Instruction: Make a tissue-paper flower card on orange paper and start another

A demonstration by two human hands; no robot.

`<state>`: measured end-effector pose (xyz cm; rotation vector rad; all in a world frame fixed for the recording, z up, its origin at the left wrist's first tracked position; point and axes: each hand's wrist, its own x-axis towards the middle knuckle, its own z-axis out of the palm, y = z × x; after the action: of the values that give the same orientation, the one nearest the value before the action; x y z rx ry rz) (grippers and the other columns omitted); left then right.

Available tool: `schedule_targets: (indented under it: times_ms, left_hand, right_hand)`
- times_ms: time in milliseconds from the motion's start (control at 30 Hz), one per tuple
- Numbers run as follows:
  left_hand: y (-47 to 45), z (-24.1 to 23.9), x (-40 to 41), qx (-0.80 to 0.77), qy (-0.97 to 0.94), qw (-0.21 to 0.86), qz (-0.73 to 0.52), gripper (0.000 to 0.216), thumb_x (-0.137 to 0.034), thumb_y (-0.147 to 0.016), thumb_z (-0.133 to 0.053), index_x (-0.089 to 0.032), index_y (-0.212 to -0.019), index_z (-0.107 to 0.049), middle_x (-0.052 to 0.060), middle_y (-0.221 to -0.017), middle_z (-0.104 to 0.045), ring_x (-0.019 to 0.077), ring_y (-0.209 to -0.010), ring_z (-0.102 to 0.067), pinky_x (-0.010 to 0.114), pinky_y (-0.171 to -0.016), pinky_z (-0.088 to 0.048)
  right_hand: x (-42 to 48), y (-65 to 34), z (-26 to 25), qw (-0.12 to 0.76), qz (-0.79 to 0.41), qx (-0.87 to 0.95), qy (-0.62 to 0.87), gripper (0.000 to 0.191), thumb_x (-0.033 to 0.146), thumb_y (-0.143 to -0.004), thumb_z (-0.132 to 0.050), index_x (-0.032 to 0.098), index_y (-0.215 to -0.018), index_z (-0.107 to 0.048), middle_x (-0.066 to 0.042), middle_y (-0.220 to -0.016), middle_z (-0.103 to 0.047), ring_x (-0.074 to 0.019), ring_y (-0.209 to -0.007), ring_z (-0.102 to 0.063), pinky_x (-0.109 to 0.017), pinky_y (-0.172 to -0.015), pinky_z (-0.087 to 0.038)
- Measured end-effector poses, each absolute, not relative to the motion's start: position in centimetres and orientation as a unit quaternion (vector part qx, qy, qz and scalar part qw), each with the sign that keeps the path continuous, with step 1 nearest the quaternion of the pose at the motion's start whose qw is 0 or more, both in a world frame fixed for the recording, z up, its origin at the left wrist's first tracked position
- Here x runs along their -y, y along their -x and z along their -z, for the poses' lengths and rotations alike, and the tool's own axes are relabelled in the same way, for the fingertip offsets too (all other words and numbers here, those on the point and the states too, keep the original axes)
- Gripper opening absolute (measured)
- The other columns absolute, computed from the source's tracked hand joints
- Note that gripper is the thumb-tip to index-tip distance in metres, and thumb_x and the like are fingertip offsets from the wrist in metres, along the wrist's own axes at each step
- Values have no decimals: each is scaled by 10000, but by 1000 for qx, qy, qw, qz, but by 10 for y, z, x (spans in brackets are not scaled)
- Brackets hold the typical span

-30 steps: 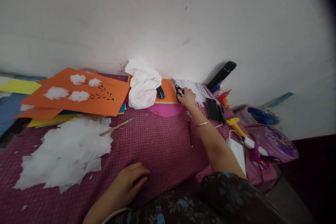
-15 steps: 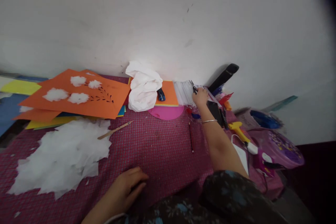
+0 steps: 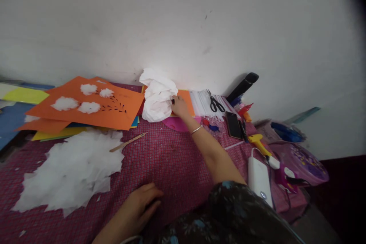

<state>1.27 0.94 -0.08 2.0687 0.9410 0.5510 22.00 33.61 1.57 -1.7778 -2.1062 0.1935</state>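
My right hand (image 3: 179,106) reaches to the far side of the table, its fingers closed around a small dark stapler (image 3: 172,101), which they mostly cover. Crumpled white tissue paper (image 3: 157,97) lies directly beside these fingers, and orange paper (image 3: 186,99) is under and behind the hand. My left hand (image 3: 144,204) rests on the checked cloth near the front edge, holding nothing, with thumb and fingers apart. Black-handled scissors (image 3: 215,103) lie on a bundle of thin clear sticks (image 3: 200,103) to the right.
Orange sheets with white paper flowers (image 3: 122,101) lie at the left, behind a pile of white paper (image 3: 68,171) and a wooden stick (image 3: 128,142). Rightward are a phone (image 3: 233,125), a yellow glue gun (image 3: 259,143), a white power bank (image 3: 259,179) and a purple container (image 3: 300,160).
My right hand has let go of the scissors on the clear sticks and moved left to the stapler. The left hand stays put.
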Motion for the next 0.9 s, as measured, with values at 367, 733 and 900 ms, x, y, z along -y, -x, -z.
schedule_targets:
  times_ms: [367,733,900]
  left_hand:
    - [-13,5,-11,-366,-827,382,-189,262,-126,-923,-466,-176,-1073,-675,68,-975,-712,200,-914,-689,314,-809,-558]
    - [-12,3,-12,-372,-813,402,-198,252,-133,-934,-463,-185,-1064,-672,55,-958,-704,176,-890,-682,286,-788,-547]
    - [-12,9,-10,-366,-818,389,-213,250,-129,-930,-474,-190,-1071,-671,52,-958,-703,176,-887,-678,285,-788,-549]
  right_hand:
    - [-342,-325,-24,271,-85,683,673,553,179,-846,-439,73,-1385,-497,-182,-1362,-600,-229,-1216,-593,-353,-997,-497]
    - [-318,-359,-23,207,15,754,623,407,223,-876,-530,147,-1263,-628,-176,-1293,-650,-350,-1218,-566,-546,-1056,-394]
    - [-303,-361,-15,139,-41,820,554,424,237,-854,-603,140,-1266,-634,-148,-1242,-685,-297,-1160,-619,-452,-1043,-452]
